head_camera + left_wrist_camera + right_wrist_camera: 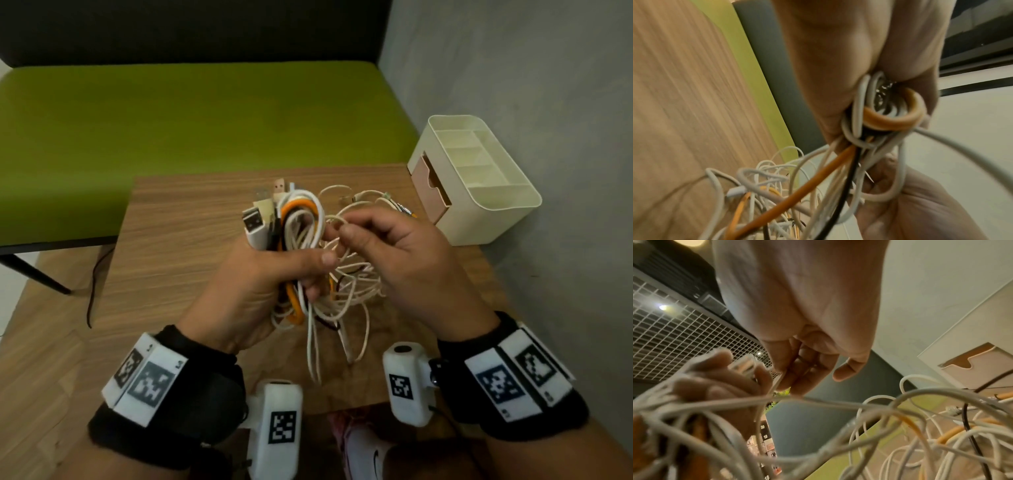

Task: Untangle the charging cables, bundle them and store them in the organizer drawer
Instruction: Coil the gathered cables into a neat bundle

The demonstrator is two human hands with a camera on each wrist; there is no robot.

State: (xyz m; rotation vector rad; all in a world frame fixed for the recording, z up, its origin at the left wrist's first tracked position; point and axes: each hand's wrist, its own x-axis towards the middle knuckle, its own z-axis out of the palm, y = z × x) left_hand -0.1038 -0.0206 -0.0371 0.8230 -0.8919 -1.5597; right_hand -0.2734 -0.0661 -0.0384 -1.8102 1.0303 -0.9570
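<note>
The right hand [394, 253] pinches a thin white cable loop [337, 222] just right of the left hand's [260, 281] clenched bundle of white, orange and black charging cables [301, 219].

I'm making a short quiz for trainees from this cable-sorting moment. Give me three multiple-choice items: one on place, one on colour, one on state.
1. Where does the organizer stand?
A. table's far right corner
B. on the green bench
C. on the floor

2. Which colour, with white and black, runs through the cable bundle?
A. blue
B. orange
C. green

3. What is the right hand doing?
A. resting flat on the table
B. pinching a thin white cable
C. opening the drawer

Answers: 1 A, it stands by the wall at the table's edge; 2 B, an orange loop shows in the left hand; 3 B, thumb and forefinger meet on the strand.
</note>
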